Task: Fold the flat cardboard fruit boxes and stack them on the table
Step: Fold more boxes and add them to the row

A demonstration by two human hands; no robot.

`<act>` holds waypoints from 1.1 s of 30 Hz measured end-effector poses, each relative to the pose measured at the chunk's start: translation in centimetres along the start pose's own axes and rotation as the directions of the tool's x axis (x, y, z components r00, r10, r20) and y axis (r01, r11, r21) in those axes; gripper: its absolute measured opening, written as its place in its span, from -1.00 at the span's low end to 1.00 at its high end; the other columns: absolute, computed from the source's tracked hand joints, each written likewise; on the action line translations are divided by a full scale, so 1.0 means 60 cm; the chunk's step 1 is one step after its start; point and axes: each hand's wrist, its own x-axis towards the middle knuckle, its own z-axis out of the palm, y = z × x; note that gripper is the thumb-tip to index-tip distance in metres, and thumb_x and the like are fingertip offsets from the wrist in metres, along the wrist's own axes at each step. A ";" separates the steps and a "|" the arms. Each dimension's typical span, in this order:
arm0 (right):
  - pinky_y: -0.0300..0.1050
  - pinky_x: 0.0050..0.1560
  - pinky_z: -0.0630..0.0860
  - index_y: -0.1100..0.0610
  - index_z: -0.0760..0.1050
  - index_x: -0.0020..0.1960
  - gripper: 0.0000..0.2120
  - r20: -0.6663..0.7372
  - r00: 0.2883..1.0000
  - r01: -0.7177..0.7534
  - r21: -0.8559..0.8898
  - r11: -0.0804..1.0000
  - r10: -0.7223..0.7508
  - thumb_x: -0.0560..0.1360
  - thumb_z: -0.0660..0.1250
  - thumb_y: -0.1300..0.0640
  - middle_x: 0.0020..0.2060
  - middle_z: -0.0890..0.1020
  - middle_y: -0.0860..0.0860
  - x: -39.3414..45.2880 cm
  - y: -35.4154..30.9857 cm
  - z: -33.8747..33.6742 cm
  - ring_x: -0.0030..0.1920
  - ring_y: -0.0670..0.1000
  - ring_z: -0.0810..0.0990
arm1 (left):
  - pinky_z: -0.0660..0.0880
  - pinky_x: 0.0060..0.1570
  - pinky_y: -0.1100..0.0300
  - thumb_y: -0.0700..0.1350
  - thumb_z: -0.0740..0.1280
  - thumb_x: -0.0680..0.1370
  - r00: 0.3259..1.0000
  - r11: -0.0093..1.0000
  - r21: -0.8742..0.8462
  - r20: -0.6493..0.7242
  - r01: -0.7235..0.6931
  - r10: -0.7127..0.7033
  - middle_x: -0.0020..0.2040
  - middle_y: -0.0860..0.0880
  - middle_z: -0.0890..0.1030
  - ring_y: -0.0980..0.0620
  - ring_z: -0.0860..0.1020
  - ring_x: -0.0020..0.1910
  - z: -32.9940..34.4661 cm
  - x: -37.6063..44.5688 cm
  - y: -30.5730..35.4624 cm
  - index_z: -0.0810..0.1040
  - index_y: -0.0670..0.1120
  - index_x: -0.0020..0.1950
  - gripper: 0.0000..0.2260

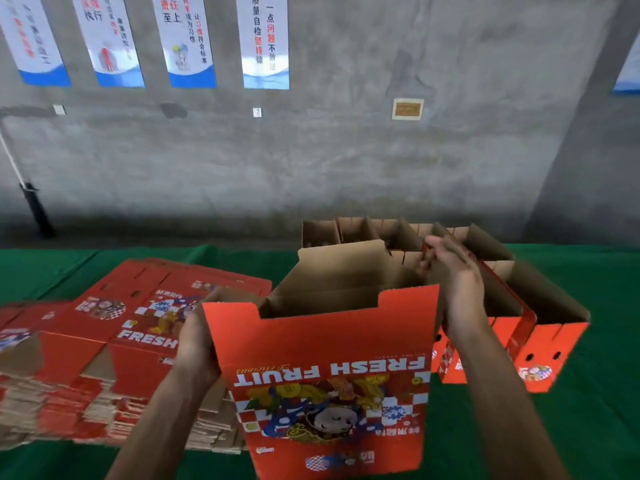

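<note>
**Here, a red fruit box held open above the green table**

Centrally in the lower half of the frame, a red fruit box (329,375) is held up with its printed face toward the camera, the words "FRESH FRUIT" and a cartoon picture reading upside down. Its top is open; inside, only bare brown cardboard walls and flaps show, with nothing in it that can be seen.

The left hand (195,341) holds the box's left edge, fingers going behind the panel, so how far they curl cannot be seen. The right hand (453,271) reaches over the box's upper right corner, fingers curled at a brown flap there; the blur leaves it unclear whether they pinch that flap or merely press on it.

To the right and behind, in the middle right of the frame, folded boxes (547,327) stand in a row on the green table (609,393), open tops up, brown insides showing, red sides with small round holes. Nothing visible lies inside them.

At lower left, a stack of flat boxes (114,341) lies on the table, red printed faces up, corrugated edges layered beneath.

Across the upper left, four posters (265,39) hang on the grey concrete wall (346,161), and a small framed plaque (407,109) sits to their right.
</note>
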 end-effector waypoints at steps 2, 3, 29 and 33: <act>-0.26 -0.28 0.58 -0.02 0.60 0.00 -0.94 -0.098 0.992 -0.077 0.022 0.997 0.079 0.60 0.35 0.05 -0.31 0.67 -0.10 -0.007 0.034 -0.034 -0.33 -0.17 0.63 | 0.52 -0.32 0.15 -0.13 0.27 0.63 0.994 0.992 0.104 -0.072 -0.077 0.085 -0.26 -0.08 0.62 -0.05 0.58 -0.36 0.007 0.017 -0.036 0.68 -0.01 0.05 -0.82; -0.18 -0.24 0.54 0.00 0.58 -0.04 -0.93 -0.123 0.982 -0.129 0.092 0.987 0.140 0.61 0.35 0.08 -0.33 0.62 -0.07 -0.011 0.049 -0.049 -0.33 -0.11 0.60 | 0.50 -0.25 0.12 -0.18 0.21 0.68 0.984 0.974 0.187 -0.098 -0.130 0.150 -0.18 -0.12 0.67 -0.14 0.60 -0.26 0.009 0.024 -0.054 0.60 0.03 0.22 -0.77; 0.13 -0.02 0.43 0.00 0.63 -0.14 -0.75 -0.273 0.960 -0.125 -0.195 0.973 0.069 0.50 0.37 -0.17 -0.18 0.59 0.07 -0.041 0.179 -0.241 -0.12 0.07 0.53 | 0.24 0.44 0.30 0.37 0.11 0.60 0.848 0.570 0.630 0.425 -0.528 0.316 0.58 0.32 0.22 0.34 0.19 0.53 0.046 -0.006 -0.291 0.22 0.32 0.57 -0.47; 0.12 0.01 0.47 0.11 0.67 0.04 -0.54 -0.031 0.981 -0.194 -0.193 0.962 0.192 0.54 0.36 -0.29 -0.08 0.65 0.11 -0.044 0.161 -0.287 -0.08 0.11 0.60 | 0.25 0.45 0.07 0.55 0.15 0.46 0.862 0.595 0.663 0.495 -0.455 0.107 0.64 0.29 -0.05 0.28 0.03 0.57 0.060 -0.004 -0.316 0.22 0.55 0.45 -0.45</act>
